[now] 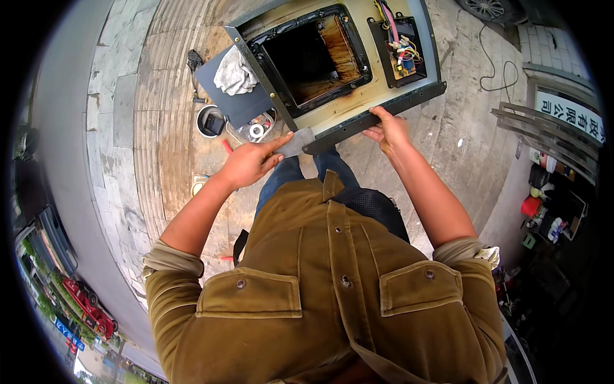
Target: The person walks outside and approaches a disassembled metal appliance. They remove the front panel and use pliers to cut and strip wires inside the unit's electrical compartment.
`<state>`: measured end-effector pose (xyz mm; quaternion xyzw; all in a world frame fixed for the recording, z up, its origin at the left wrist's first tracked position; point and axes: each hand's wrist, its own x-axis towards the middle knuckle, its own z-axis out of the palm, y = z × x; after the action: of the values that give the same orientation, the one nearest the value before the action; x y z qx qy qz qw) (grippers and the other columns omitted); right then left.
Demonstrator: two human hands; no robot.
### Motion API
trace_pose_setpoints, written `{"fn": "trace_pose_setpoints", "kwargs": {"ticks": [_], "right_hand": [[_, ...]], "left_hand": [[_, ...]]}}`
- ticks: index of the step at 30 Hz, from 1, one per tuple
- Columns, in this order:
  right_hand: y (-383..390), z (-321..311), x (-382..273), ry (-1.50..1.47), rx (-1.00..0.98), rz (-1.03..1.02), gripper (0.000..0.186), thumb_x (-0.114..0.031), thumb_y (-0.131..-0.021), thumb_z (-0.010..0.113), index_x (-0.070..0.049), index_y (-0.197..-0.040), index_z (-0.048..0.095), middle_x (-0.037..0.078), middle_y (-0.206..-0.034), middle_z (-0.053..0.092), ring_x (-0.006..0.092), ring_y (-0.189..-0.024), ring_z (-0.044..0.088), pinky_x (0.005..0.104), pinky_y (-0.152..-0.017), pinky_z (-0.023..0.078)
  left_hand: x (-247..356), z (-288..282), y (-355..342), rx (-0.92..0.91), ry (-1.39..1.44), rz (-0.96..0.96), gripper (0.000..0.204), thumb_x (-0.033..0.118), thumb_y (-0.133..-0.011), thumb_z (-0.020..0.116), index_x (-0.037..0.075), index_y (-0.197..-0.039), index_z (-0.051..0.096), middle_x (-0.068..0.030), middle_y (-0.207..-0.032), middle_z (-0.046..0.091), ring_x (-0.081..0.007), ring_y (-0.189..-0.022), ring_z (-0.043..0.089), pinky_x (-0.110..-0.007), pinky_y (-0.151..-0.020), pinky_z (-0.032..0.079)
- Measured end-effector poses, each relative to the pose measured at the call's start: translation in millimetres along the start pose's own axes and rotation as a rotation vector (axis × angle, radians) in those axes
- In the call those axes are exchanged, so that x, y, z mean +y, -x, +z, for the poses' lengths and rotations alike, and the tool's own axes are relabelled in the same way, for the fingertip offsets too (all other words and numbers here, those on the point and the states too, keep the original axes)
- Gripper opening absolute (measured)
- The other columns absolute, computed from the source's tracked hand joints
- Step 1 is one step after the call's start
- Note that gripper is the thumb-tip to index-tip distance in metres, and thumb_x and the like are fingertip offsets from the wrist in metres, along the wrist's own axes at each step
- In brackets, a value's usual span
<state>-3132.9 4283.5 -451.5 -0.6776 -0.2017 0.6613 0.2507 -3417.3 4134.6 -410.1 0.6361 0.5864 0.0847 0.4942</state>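
A large metal appliance casing (377,77), which looks like a greasy range hood, fills the top centre. It has a dark square opening (300,61) with brown grease and a black box of coloured wires (401,54). Along its near side runs a dark metal edge strip (358,128). My right hand (390,133) grips that strip, thumb on top and fingers beneath. A flat grey scraper blade (297,143) is pinched in my left hand (251,161), index finger stretched along it. Its far end meets the casing's near left corner; any handle is hidden in my palm.
Left of the casing, a crumpled white rag (235,72) lies on a dark grey panel (224,93). A round white tub (210,121) with a black item inside stands beside it. A cable (492,70) trails across the floor at upper right, near a car wheel (483,8).
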Motion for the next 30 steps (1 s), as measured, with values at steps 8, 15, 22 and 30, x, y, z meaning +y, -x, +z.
{"fn": "trace_pose_setpoints", "kwargs": {"ticks": [8,15,22,30], "right_hand": [[-4,-30,35,-0.191,0.008,0.171,0.024,-0.013,-0.078,0.062,0.004,-0.092,0.052,0.016,-0.08,0.059,0.0287,-0.068,0.064,0.0415,-0.061,0.057],[14,-33,53,-0.278,0.075,0.181,0.022,-0.012,-0.078,0.063,0.003,-0.092,0.054,0.016,-0.082,0.061,0.0278,-0.068,0.065,0.0407,-0.059,0.057],[50,-57,62,-0.29,0.041,0.107,0.025,-0.011,-0.076,0.063,0.003,-0.095,0.055,0.016,-0.085,0.062,0.0268,-0.069,0.065,0.0387,-0.059,0.056],[55,-157,94,-0.393,0.035,0.137,0.029,-0.011,-0.075,0.063,0.002,-0.1,0.054,0.015,-0.087,0.062,0.0265,-0.069,0.065,0.039,-0.059,0.056]], "left_hand": [[1,19,2,0.158,-0.082,0.037,0.05,0.024,-0.09,0.056,0.028,-0.138,0.04,-0.0178,-0.08,0.063,-0.036,-0.071,0.061,-0.043,-0.064,0.047],[1,38,7,0.232,-0.041,0.037,0.048,0.022,-0.09,0.058,0.025,-0.136,0.044,-0.0179,-0.084,0.063,-0.0357,-0.074,0.061,-0.04,-0.066,0.048],[4,58,15,0.242,0.148,0.115,0.05,0.013,-0.088,0.061,0.019,-0.135,0.047,-0.0147,-0.076,0.058,-0.0245,-0.061,0.054,-0.03,-0.064,0.046],[22,96,39,0.392,0.301,0.029,0.05,0.009,-0.092,0.057,0.013,-0.14,0.042,0.0018,-0.066,0.049,-0.0062,-0.056,0.041,-0.021,-0.056,0.04]]}}
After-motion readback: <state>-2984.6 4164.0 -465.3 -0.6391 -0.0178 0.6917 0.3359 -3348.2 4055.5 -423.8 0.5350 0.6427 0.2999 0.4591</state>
